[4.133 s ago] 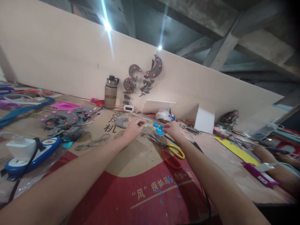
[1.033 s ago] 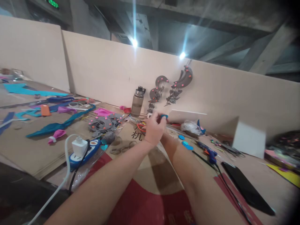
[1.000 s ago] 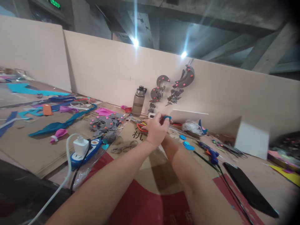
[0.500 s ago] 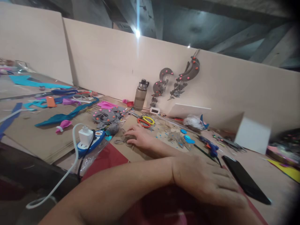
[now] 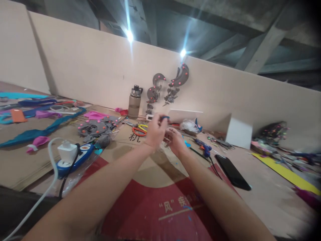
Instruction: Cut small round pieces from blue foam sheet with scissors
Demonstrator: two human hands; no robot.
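My two hands are close together over the middle of the cardboard (image 5: pixel 140 167), with some motion blur. My left hand (image 5: pixel 155 132) is closed, its fingers curled. A small dark blue piece (image 5: pixel 164 117), too blurred to name, shows at its fingertips. Beside it my right hand (image 5: pixel 175 139) has its fingers bent inward; what they hold, if anything, is hidden. Just behind my left hand lie scissors (image 5: pixel 139 130) with orange and yellow handles. A blue scrap (image 5: pixel 187 143) shows to the right of my right hand.
A bottle (image 5: pixel 134 103) stands by the board wall. Grey felt moons (image 5: pixel 180 77) hang there. At left are a power strip (image 5: pixel 84 155), white cable and grey felt pieces (image 5: pixel 92 129). At right lie a glue gun (image 5: pixel 204 147), a phone (image 5: pixel 232 171) and a yellow strip (image 5: pixel 283 170).
My crossed arms have uncrossed, and both hands have come together above the cardboard. The scraps and strings spread there have gone from the visible middle. The view has turned right.
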